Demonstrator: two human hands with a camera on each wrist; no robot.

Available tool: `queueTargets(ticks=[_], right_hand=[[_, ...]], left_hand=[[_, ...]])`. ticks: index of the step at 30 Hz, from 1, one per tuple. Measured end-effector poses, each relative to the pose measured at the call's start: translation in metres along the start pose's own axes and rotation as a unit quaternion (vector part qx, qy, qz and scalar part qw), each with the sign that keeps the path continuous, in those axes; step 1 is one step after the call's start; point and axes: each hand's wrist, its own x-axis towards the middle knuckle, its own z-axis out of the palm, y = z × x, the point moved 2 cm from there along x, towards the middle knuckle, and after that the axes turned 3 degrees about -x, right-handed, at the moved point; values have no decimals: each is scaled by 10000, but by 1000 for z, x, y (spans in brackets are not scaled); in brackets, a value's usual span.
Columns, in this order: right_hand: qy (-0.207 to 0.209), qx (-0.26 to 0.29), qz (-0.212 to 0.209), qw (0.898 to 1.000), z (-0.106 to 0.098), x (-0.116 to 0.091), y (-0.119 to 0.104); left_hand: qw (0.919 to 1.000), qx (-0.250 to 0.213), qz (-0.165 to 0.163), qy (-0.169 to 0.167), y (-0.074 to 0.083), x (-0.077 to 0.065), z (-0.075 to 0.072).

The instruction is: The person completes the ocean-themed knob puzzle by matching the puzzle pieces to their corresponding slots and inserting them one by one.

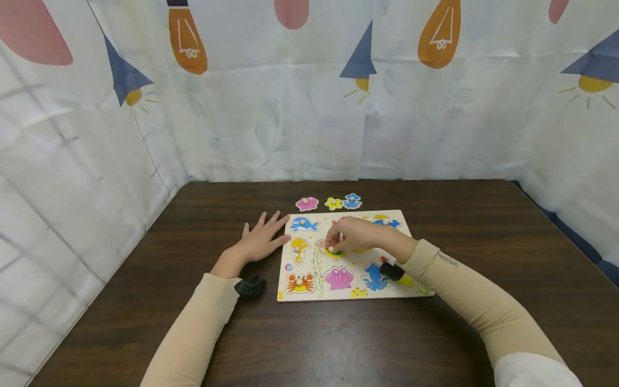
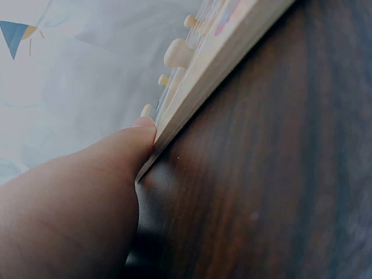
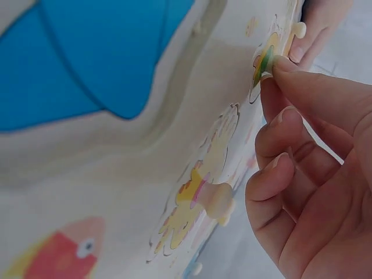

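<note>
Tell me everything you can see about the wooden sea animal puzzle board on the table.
The flat, pale wooden sea animal puzzle board lies on the dark brown wooden table, printed with seaweed. Seated pieces with small round knobs include a blue whale piece, a yellow seahorse piece, an orange crab piece and a pink shell piece. The left hand lies flat, touching its left edge; the right hand pinches a green and yellow piece near the middle.

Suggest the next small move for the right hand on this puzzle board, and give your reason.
Probably lift the green-and-yellow piece straight up: the right hand pinches its knob, the left hand steadies the board, and three pieces already lie off it.
</note>
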Motion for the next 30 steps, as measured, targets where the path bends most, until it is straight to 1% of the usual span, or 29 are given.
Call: queueTargets(ticks=[3, 6, 12, 15, 19, 23, 26, 30], right_hand=[[2, 30, -33, 10000, -1, -2, 3], [60, 123, 59, 9999, -6, -5, 8], [531, 131, 187, 9983, -25, -9, 24], [799, 258, 287, 9961, -34, -11, 29], [1289, 487, 548, 9889, -44, -11, 37], [1781, 749, 898, 9770, -51, -9, 49], [1972, 889, 1060, 9706, -54, -6, 57], [2011, 937, 1218, 9674, -57, -1, 66]], left_hand=[[10000, -37, -1, -28, 0, -1, 1], [10000, -32, 22, -5, -1, 0, 1], [10000, 44, -13, 1, -2, 2, 1], [10000, 46, -17, 4, -1, 1, 1], [10000, 31, -5, 6, -1, -1, 2], [10000, -9, -2, -5, -2, -1, 2], [10000, -39, 4, -2, -3, -1, 2], [10000, -59, 61, 13, -2, -1, 0]])
